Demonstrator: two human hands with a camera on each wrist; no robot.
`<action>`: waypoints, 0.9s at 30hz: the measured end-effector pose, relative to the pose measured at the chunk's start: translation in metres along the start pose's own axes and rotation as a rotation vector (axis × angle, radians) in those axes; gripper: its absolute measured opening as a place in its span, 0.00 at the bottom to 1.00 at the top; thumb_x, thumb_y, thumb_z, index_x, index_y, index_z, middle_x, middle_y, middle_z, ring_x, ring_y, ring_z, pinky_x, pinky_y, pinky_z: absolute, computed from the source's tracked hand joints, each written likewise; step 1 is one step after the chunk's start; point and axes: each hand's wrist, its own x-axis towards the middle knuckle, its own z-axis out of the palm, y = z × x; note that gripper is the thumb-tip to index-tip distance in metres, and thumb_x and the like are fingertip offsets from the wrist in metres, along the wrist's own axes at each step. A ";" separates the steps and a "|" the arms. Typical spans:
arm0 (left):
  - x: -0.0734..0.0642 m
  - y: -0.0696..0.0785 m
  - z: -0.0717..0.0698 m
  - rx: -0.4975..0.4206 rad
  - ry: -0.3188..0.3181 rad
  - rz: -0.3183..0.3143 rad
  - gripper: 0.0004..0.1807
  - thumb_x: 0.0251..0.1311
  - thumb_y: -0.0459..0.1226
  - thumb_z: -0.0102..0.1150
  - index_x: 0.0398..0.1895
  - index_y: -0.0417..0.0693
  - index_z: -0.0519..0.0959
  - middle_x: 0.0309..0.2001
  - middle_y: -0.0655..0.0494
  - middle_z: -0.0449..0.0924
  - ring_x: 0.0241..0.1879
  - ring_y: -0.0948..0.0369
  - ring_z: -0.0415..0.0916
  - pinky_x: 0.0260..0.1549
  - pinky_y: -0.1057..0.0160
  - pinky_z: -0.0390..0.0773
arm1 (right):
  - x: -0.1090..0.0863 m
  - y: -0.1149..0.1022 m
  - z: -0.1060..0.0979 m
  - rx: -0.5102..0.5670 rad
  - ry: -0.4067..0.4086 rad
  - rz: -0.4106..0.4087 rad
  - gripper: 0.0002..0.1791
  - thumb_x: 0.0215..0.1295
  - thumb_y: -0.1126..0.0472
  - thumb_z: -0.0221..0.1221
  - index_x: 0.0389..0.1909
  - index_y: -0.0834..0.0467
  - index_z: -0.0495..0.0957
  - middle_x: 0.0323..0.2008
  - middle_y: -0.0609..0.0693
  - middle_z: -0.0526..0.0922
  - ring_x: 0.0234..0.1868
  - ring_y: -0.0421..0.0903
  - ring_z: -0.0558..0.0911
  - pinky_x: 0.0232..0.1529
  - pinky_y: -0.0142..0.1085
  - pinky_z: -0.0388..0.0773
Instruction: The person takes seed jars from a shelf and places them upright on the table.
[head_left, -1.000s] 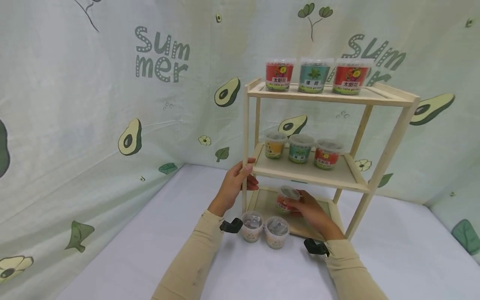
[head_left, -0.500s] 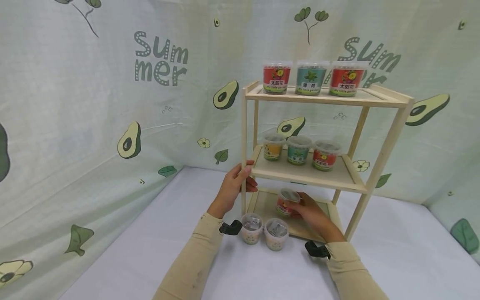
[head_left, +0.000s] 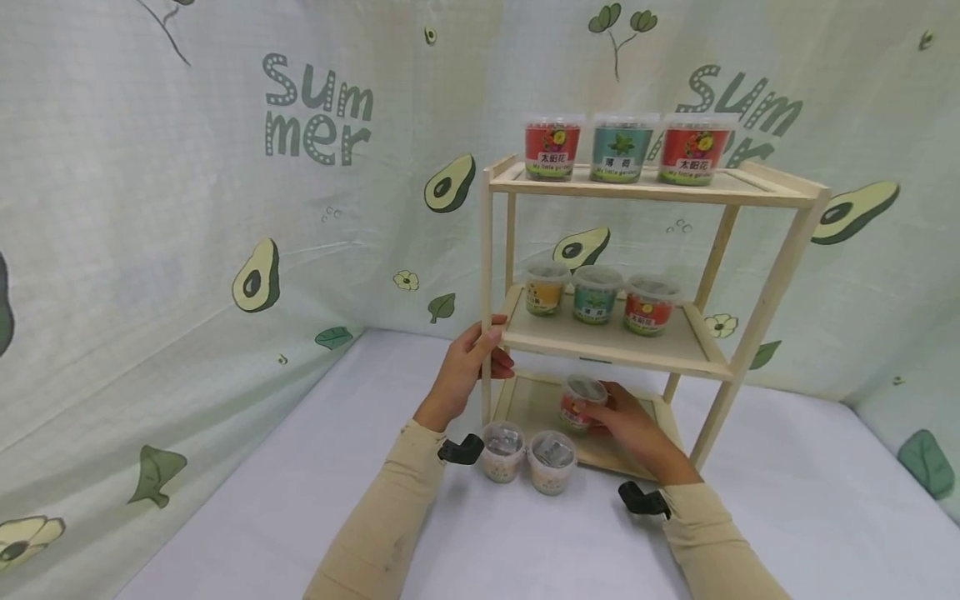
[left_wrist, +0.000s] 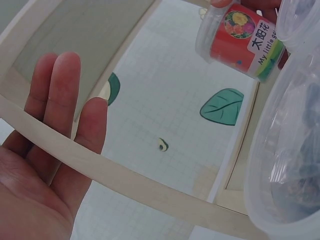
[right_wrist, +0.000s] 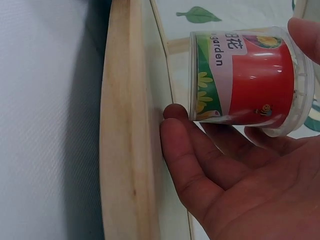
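Observation:
My right hand (head_left: 626,423) holds a clear plastic cup (head_left: 579,410) with a red flower label and a lid, over the bottom board of a wooden shelf rack (head_left: 603,354). In the right wrist view, the thumb is by the cup's lid end and the fingers lie along its side, fingertips close to the board. A narrow gap shows between the cup's base and the board. My left hand (head_left: 463,371) holds the rack's left front post, thumb in front and fingers reaching behind. Two cups with pale labels (head_left: 503,454) (head_left: 551,463) stand in front of the bottom board.
Three labelled cups, red (head_left: 552,150), teal (head_left: 622,152) and red (head_left: 694,152), line the top shelf. On the middle shelf stand a yellow (head_left: 546,290), a teal (head_left: 596,297) and a red cup (head_left: 650,308). The right front post (head_left: 761,325) rises beside the right forearm.
My right hand has shifted slightly to the right with the red-labelled cup in its grasp. The left hand keeps its place on the post.

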 end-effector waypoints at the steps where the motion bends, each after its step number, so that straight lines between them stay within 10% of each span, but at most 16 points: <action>1: 0.000 0.000 0.000 -0.002 -0.001 -0.001 0.27 0.73 0.54 0.52 0.67 0.50 0.73 0.31 0.43 0.80 0.29 0.53 0.83 0.39 0.52 0.85 | 0.000 0.000 -0.001 -0.004 0.001 -0.002 0.41 0.71 0.47 0.61 0.72 0.67 0.56 0.64 0.66 0.70 0.59 0.56 0.77 0.56 0.47 0.78; 27: 0.002 -0.001 0.001 0.006 0.003 0.008 0.27 0.72 0.55 0.53 0.66 0.51 0.74 0.31 0.42 0.80 0.28 0.53 0.83 0.38 0.52 0.85 | -0.016 0.002 -0.010 -0.083 0.022 0.005 0.43 0.72 0.43 0.58 0.74 0.66 0.55 0.65 0.67 0.70 0.59 0.59 0.78 0.53 0.47 0.80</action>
